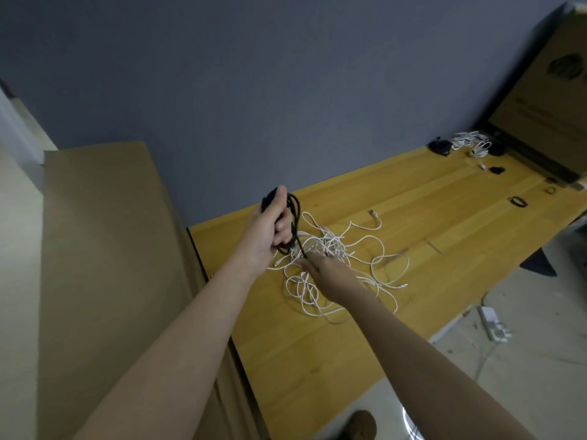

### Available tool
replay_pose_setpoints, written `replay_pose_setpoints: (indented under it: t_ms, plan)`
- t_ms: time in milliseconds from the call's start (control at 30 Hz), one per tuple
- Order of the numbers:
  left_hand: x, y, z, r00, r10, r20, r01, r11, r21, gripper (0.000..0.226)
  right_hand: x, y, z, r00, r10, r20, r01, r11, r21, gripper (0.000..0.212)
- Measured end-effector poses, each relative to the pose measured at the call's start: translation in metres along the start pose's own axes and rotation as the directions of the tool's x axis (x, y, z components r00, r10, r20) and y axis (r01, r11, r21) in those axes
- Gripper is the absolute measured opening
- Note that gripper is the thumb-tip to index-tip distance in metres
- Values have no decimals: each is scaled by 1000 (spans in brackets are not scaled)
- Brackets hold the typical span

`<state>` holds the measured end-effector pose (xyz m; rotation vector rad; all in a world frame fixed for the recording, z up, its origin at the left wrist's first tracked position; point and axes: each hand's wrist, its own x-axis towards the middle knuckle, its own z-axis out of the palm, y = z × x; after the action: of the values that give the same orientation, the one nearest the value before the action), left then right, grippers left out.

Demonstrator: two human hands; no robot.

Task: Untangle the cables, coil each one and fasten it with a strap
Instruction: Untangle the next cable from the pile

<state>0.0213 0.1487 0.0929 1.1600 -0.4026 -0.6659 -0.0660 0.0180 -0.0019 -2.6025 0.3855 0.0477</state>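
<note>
Cables lie in one loose white tangle [336,265] on the wooden desk [444,217], near its left end; how many white cords make it up cannot be counted, since the loops cross over one another. One black cable [293,217] is partly gathered into a coil and lifted above the tangle. The left hand [270,230] has its grip wrapped round that black coil, thumb up along the top. A single black strand runs down from the coil to the right hand [327,274], which is lowered onto the white heap with its fingertips closed narrowly on the strand; the hand's back hides the exact pinch.

At the far right end of the desk sit two bundles of white cable [470,142] and about three dark bundles [440,146], blurred. Nearer along the right edge lie two small dark strap loops [517,201]. A large cardboard box [546,100] stands on the far right end. A tall cardboard sheet [104,249] leans to the left of the desk. On the floor to the right lies a white power strip [494,323].
</note>
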Motion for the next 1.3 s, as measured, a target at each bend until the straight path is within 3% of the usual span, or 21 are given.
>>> replay_pose_setpoints:
  t_ms: [133, 233, 267, 367, 400, 500, 567, 733, 800, 867, 900, 967, 1000, 1067, 1100, 1133, 1200, 1233, 1300]
  plan:
    - [2, -7, -5, 990, 140, -9, -124, 898, 421, 29, -14, -1, 18, 991, -134, 1, 134, 990, -54, 31]
    - [0, -11, -6, 998, 65, -7, -47, 782, 621, 16, -19, 3, 19, 985, -147, 92, 158, 980, -119, 29]
    - [-1, -12, -5, 999, 32, 2, -24, 699, 715, 21, -20, 3, 15, 980, -183, 77, 191, 975, -112, 33]
    - [-5, -14, -4, 998, -21, 60, -49, 358, 933, 28, -18, -2, -4, 918, -324, -228, 313, 946, -88, 38]
    - [-5, -14, -4, 997, -52, 58, -38, 321, 946, 30, -19, -3, -10, 869, -339, -362, 332, 940, -82, 36]
    - [-5, -15, -4, 986, -156, 55, 0, 334, 942, 31, -20, -4, -24, 716, -322, -619, 370, 927, -54, 26]
    - [-4, -15, -2, 981, -186, 60, 9, 346, 938, 38, -16, 0, -33, 702, -308, -642, 319, 942, -103, 23]
    - [-4, -19, -3, 950, -285, 129, -27, 336, 941, 50, 0, 30, -42, 862, -63, -502, 29, 997, -76, 18]
    - [-3, -21, -4, 941, -305, 146, -10, 408, 913, 45, 3, 41, -39, 933, 86, -348, -106, 994, -37, 20]
    - [-3, -22, -4, 956, -261, 130, 12, 480, 877, 40, 6, 50, -40, 955, 244, -171, -244, 970, 23, 24]
    - [-3, -22, -4, 968, -222, 116, 6, 484, 875, 39, 10, 53, -48, 940, 300, -163, -287, 953, 100, 23]
    - [-2, -22, -2, 989, -122, 80, -12, 476, 880, 39, 22, 46, -73, 873, 351, -338, -248, 918, 310, 16]
    - [-1, -21, -1, 995, -75, 63, -17, 502, 865, 39, 29, 34, -90, 800, 338, -495, -151, 913, 379, 13]
    - [1, -18, 1, 1000, -5, 22, -14, 624, 782, 34, 37, 9, -120, 600, 256, -758, 96, 918, 386, 13]
    - [2, -17, 2, 1000, 19, 1, -13, 671, 742, 34, 39, -1, -128, 559, 218, -800, 150, 922, 357, 13]
    - [3, -16, 1, 999, 32, -21, -7, 689, 724, 35, 42, -4, -131, 602, 192, -775, 126, 936, 329, 14]
    - [3, -14, 0, 999, 8, -43, 25, 709, 705, 38, 43, 7, -123, 801, 200, -564, -82, 970, 228, 14]
    - [2, -14, -2, 999, -29, -34, 45, 750, 660, 37, 41, 18, -115, 860, 210, -465, -147, 975, 167, 14]
    - [-1, -9, -3, 991, -126, 43, 90, 871, 483, 40, 33, 30, -101, 880, 181, -440, -133, 982, 137, 17]
